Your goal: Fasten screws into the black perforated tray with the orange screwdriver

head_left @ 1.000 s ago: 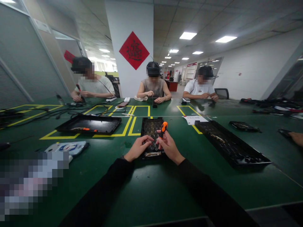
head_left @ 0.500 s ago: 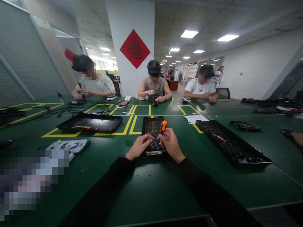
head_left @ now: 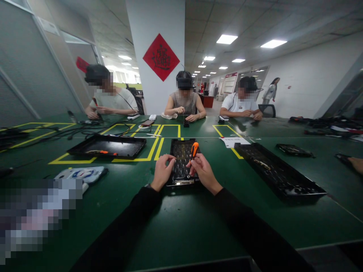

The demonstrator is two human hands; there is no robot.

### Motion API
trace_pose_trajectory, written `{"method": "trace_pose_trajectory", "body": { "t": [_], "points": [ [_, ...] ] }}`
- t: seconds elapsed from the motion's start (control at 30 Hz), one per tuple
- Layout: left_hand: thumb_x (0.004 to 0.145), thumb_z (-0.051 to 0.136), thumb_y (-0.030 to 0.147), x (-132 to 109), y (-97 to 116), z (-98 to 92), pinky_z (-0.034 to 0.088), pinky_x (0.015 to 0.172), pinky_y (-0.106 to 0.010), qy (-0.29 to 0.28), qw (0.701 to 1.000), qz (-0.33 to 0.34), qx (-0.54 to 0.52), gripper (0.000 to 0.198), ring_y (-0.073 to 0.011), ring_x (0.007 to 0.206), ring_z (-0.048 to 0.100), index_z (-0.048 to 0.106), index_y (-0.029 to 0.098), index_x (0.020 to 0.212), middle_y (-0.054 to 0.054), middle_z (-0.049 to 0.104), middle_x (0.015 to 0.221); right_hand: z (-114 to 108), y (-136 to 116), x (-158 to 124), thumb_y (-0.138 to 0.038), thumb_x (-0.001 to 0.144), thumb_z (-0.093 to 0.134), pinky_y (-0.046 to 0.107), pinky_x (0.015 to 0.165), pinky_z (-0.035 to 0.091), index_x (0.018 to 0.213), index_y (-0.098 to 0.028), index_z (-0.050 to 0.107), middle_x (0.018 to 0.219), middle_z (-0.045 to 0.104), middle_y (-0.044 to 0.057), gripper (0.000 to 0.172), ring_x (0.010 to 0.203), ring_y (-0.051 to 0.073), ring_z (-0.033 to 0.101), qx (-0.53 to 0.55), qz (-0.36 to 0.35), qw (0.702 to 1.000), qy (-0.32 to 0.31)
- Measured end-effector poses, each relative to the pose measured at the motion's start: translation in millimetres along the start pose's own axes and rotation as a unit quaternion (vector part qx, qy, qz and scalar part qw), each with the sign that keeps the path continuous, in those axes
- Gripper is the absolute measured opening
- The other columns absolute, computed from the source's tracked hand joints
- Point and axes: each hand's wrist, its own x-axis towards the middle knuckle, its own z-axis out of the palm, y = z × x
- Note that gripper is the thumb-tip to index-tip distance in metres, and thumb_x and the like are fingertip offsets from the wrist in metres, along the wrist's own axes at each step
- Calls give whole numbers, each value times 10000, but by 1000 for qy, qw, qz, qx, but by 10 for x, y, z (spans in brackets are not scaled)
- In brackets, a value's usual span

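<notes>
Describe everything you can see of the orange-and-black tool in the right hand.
The orange-and-black tool shows a rounded, plastic-looking handle, orange with black patches. It stands nearly upright, its top leaning slightly right. The right hand grips its lower part, over the black tray. Its lower end is hard to make out, so whether it touches the tray is unclear.

A green table (head_left: 170,234) marked with yellow lines fills the lower half of the frame. At upper centre-left stands a white pillar (head_left: 159,92) bearing a red diamond (head_left: 161,57) with dark characters. A grey partition (head_left: 25,64) slants down the upper left; bright light shows just left of the pillar. Lit panels (head_left: 227,39) dot the tiled ceiling (head_left: 249,19) at upper right, above a white wall (head_left: 306,75). Right of centre, a dark chair (head_left: 267,110) and, farther back, a reddish desk (head_left: 207,101).
</notes>
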Motion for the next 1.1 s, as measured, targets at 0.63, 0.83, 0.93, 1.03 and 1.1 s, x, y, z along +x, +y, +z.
{"method": "trace_pose_trajectory", "body": {
  "t": [0.63,0.83,0.93,1.03,1.1],
  "points": [
    [786,467,340,187,-524,194,426,753,-292,-26,982,-187,31,222,-160,795,569,554,187,920,-38,622,881,16,-23,38,-342,853,494,205,454,384,978,-193,443,936,608,39,202,497,57,486,14,-2,1000,8],
    [788,459,349,178,-549,194,426,756,-296,-29,983,-177,36,236,-168,810,567,548,187,936,-42,620,890,14,-25,26,-366,890,415,229,501,407,1066,-191,435,836,622,28,249,504,77,490,-3,-8,1000,-2],
    [790,455,351,178,-574,202,424,777,-301,-29,984,-169,38,235,-172,828,569,546,188,933,-45,620,892,20,-20,31,-375,882,428,233,534,420,1091,-189,438,763,603,7,279,525,84,505,-12,-3,1000,0],
    [790,455,354,179,-596,210,423,784,-300,-30,985,-165,39,234,-174,838,571,542,192,935,-45,621,896,24,-14,34,-371,858,479,226,530,417,1097,-192,445,731,584,-8,301,526,82,505,-12,2,1000,-3],
    [790,455,357,179,-605,214,424,779,-300,-31,985,-168,39,234,-173,834,573,539,195,937,-45,621,897,24,-12,34,-368,838,512,220,516,412,1094,-194,460,717,568,-17,314,517,78,500,-9,8,1000,-5]
  ]
}}
